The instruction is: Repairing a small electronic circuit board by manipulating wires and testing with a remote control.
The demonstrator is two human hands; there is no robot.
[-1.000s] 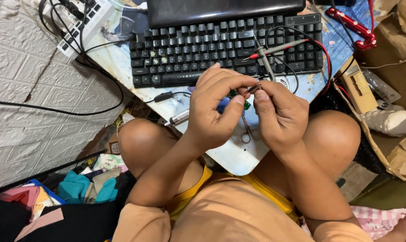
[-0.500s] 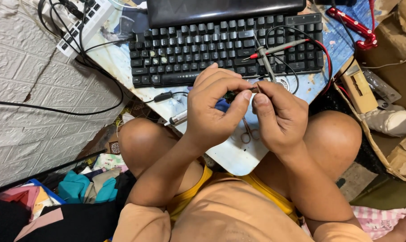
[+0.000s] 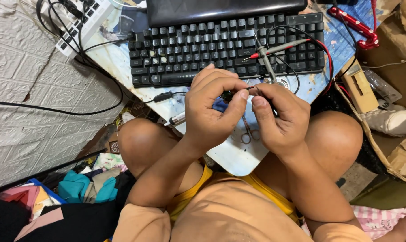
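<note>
A small dark part (image 3: 232, 95) is pinched between both hands above the near edge of the surface (image 3: 230, 157). The left hand (image 3: 212, 107) grip is clenched on it; the right hand (image 3: 279, 114) grip meets it at the fingertips. Small scissors (image 3: 247, 132) lie beneath. A black keyboard (image 3: 225, 49) with red-tipped probes (image 3: 274, 49) is positioned beyond

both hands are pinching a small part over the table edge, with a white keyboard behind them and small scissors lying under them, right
Not quite: the keyboard is black, not white, as the head view shows. The rest holds: the left hand and right hand pinch a small part over the table edge, small scissors beneath.
</note>
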